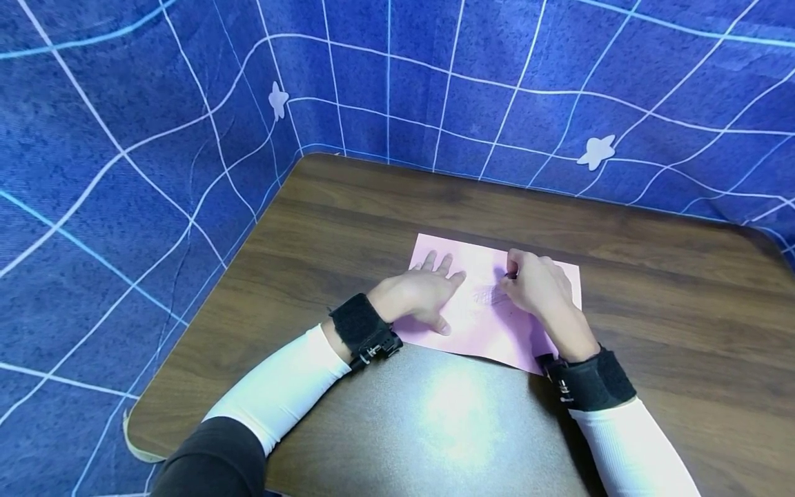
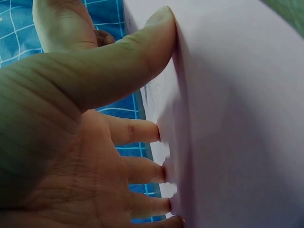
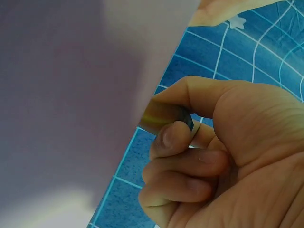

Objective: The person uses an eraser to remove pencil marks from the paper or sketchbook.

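A pink sheet (image 1: pixel 481 328) is spread on the worktop (image 1: pixel 335 200), pressed by the splayed left hand (image 1: pixel 428 293); over it, a small dark-ended object (image 3: pixel 166 118) is pinched in the right hand (image 1: pixel 539 284). The sheet is judged light and easily creased, best steadied near an edge; the object, probably stiff, is best gripped round its sides.

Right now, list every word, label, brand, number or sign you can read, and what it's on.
None readable.
Pink paper: faint marks near the middle, too small and blurred to tell if they are writing.
Left wrist strap, right wrist strap: small pale details, too small to read.
Small object in the right hand: no lettering visible.
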Demonstrator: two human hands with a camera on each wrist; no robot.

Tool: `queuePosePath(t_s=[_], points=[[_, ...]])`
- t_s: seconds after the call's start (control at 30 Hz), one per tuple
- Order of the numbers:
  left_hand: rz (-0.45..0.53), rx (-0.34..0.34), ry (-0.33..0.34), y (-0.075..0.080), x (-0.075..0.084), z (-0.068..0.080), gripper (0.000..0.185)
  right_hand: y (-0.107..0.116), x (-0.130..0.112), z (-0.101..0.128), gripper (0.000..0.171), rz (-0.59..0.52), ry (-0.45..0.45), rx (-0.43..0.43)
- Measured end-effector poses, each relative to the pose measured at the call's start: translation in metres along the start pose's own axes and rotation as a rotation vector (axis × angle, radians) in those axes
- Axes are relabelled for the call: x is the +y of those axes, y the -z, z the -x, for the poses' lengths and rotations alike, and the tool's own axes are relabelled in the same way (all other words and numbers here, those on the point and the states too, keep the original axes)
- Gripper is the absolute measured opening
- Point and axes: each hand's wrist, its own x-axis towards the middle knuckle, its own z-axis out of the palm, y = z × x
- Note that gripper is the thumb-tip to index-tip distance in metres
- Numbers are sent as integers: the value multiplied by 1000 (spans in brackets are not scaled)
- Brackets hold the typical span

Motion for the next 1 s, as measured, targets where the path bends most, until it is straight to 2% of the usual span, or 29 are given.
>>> queuePosePath(t_s=[0.23, 0.5, 0.73, 1.0], points=[[3, 3, 4, 1, 1, 1, 114, 5, -3, 1, 13, -16, -6, -32], [-17, 1, 8, 0, 1, 0, 113, 9, -9, -1, 23, -145, 100, -95], [-17, -1, 5, 0, 1, -1, 113, -1, -6, -6, 21, -97, 100, -130], [-13, 10, -3, 0, 0, 0, 113, 4, -2, -5, 22, -45, 34, -150]])
